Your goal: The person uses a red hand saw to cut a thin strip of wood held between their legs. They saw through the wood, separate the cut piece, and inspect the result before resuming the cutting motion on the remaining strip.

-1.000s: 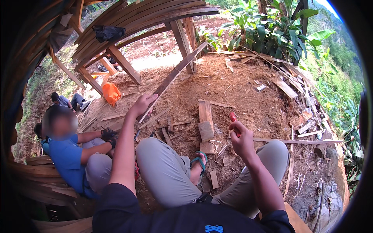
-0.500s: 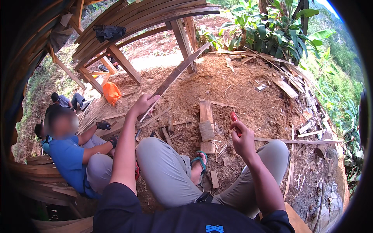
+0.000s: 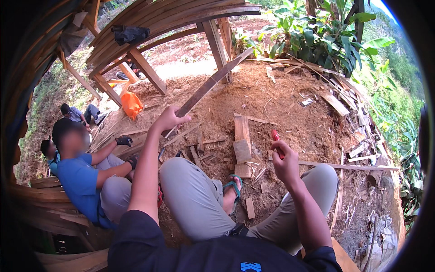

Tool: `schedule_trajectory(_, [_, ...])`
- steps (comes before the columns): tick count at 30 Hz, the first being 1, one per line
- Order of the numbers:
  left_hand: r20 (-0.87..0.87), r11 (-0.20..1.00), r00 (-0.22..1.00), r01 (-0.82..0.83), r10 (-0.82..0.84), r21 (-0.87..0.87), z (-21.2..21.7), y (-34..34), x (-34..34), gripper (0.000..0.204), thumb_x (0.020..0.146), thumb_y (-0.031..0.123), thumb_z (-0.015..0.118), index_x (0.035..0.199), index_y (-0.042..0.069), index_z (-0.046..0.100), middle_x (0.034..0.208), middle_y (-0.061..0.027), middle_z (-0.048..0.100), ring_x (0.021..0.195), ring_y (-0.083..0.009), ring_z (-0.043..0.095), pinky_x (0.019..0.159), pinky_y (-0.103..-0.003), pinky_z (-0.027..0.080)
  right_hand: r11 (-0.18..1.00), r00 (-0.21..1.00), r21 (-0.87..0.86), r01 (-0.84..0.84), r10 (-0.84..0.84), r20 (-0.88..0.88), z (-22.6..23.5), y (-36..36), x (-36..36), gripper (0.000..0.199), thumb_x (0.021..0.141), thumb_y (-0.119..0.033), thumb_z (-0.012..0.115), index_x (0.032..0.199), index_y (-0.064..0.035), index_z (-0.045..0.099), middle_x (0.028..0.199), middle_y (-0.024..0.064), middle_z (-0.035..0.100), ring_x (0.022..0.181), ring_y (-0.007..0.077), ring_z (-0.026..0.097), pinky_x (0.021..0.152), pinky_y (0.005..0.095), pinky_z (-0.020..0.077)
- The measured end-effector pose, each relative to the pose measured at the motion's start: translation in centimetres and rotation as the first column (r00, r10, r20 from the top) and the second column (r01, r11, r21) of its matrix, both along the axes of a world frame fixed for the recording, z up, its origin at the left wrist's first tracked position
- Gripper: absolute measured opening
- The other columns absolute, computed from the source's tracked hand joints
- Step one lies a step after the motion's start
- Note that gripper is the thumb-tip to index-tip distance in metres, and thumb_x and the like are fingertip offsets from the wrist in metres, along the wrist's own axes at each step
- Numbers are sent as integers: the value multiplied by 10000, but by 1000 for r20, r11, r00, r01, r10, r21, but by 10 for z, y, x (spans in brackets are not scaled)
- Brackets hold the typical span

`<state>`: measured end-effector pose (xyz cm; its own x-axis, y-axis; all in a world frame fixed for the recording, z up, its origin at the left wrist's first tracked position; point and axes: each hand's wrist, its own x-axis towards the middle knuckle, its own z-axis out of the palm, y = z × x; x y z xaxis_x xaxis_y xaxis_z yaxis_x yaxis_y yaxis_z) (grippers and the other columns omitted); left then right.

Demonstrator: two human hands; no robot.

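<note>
My left hand [image 3: 170, 119] is closed around the near end of a long, narrow wooden slat [image 3: 212, 85]. The slat slants up and away to the right, its far tip in front of a timber post. A pale, thin edge shows beneath my left hand. My right hand [image 3: 285, 160], held above my right knee, is wrapped around a small red tool [image 3: 275, 135]. Only its red end sticks out past the fingers; the rest is hidden. Below, between my knees, a short wood block [image 3: 241, 151] lies on a longer plank [image 3: 241, 129] on the ground.
Beside me on the left sits a person in a blue shirt [image 3: 81, 177] and dark gloves. A timber rack with stacked boards [image 3: 172, 20] stands ahead, an orange bag [image 3: 132, 105] by its legs. Wood offcuts [image 3: 334, 103] line the right edge near leafy plants [image 3: 312, 41].
My left hand and the slat have shifted slightly to the right, and the slat's tip reaches a little farther. My right hand still grips the red tool. The person beside me has turned their head slightly.
</note>
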<state>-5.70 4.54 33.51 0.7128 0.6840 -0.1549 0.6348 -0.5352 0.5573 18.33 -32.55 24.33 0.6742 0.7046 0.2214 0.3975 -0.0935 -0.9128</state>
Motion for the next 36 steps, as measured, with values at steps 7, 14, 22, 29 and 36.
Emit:
schedule_trajectory(7, [-103, 982, 981, 173, -164, 81, -69, 9, 9, 408, 771, 321, 789, 966, -25, 695, 788, -133, 724, 740, -212, 679, 722, -376, 534, 986, 985, -47, 160, -162, -56, -12, 2, 14, 144, 851, -71, 582, 949, -20, 675, 694, 118, 595, 635, 169, 563, 617, 345, 448])
schedule_trajectory(14, [-151, 929, 919, 348, -365, -124, -187, -1, 6, 391, 729, 312, 749, 912, -28, 685, 738, -171, 692, 665, -243, 641, 688, -384, 523, 937, 940, -161, 311, -328, -97, -35, -7, 42, 139, 876, -67, 581, 970, -25, 673, 822, 93, 692, 756, 150, 637, 720, 311, 493])
schedule_trajectory(22, [-259, 871, 846, 386, -465, -304, -292, -21, 15, 373, 684, 376, 756, 900, 73, 740, 754, -175, 699, 727, -337, 687, 723, -434, 544, 915, 905, -168, 368, -394, -162, -49, -29, 44, 141, 870, 9, 562, 972, -26, 652, 817, 1, 606, 705, 63, 524, 640, 248, 416])
schedule_trajectory(29, [-218, 869, 860, 389, -461, -306, -321, -14, 6, 429, 725, 480, 782, 961, 123, 748, 776, -165, 709, 780, -344, 699, 753, -453, 535, 926, 929, -246, 288, -332, -163, -62, -28, 44, 145, 872, 21, 549, 965, -26, 649, 760, -17, 567, 680, 55, 487, 615, 243, 382])
schedule_trajectory(36, [-279, 932, 889, 343, -363, -121, -309, -22, -3, 515, 793, 417, 748, 1223, 139, 685, 1022, -192, 734, 990, -384, 694, 870, -470, 533, 952, 951, -182, 248, -275, -141, -50, -25, 40, 155, 862, -3, 559, 981, -14, 656, 828, 22, 650, 729, 82, 551, 686, 262, 445])
